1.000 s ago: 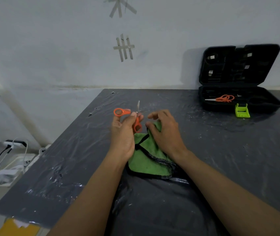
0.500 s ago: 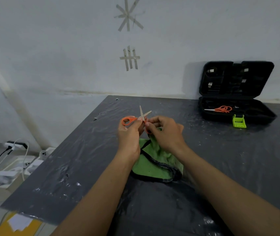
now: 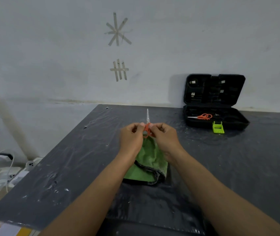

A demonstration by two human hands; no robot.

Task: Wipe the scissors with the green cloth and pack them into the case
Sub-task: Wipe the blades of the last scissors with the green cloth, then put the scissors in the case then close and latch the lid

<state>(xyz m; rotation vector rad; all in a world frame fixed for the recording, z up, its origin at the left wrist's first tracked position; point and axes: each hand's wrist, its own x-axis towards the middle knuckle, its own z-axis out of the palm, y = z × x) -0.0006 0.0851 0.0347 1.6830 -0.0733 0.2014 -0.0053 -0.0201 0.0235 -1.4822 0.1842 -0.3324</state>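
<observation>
Small scissors with orange handles stand upright above the table, blades closed and pointing up. My left hand and my right hand each pinch the orange handles from either side. The green cloth with a dark hem hangs crumpled below my hands, its lower part lying on the table. At the back right the black case stands open with its lid against the wall. A second pair of orange-handled scissors lies inside it.
A lime green clip-like piece sits at the front edge of the case. The table is covered in dark plastic sheeting. On the floor to the left lie power strips and cables.
The scissors' blades, spread apart half a second ago, are closed and point straight up. My right hand has moved up from the cloth onto the handles. The camera has tilted up.
</observation>
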